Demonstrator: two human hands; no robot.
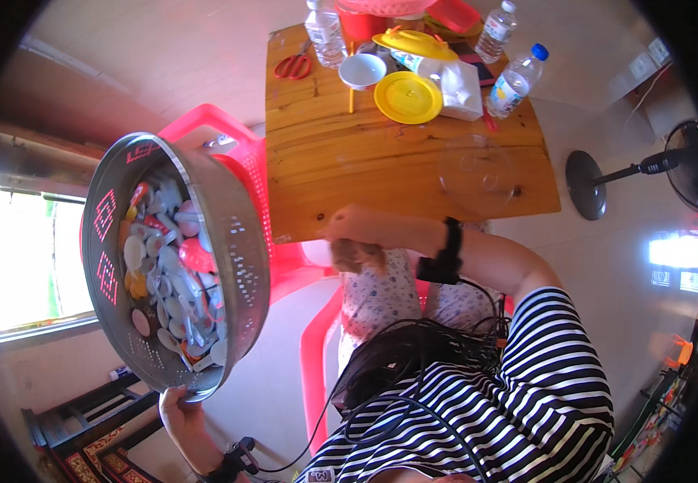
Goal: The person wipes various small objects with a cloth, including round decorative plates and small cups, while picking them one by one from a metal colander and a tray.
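My left hand (181, 410) grips the near rim of a large perforated metal basin (246, 265), tilted so that its inside faces me. Within it lies a heap of small plastic pieces (174, 265), mostly white and grey with some red, pink and orange. They overlap too much to tell each one. My right hand (355, 232) is at the near edge of a wooden table (349, 169), above my lap. Motion blur and shadow hide its fingers, and I cannot tell whether it holds anything. A transparent round plastic piece (475, 172) lies on the tabletop to its right.
Farther back stand a white bowl (362, 71), a yellow plate (408, 98), a tissue pack (460, 90), red-handled scissors (293, 66) and plastic bottles (515, 81). A pink plastic chair (213, 118) is behind the basin. To the right stands a fan (587, 184). Black cables (409, 356) cross my lap.
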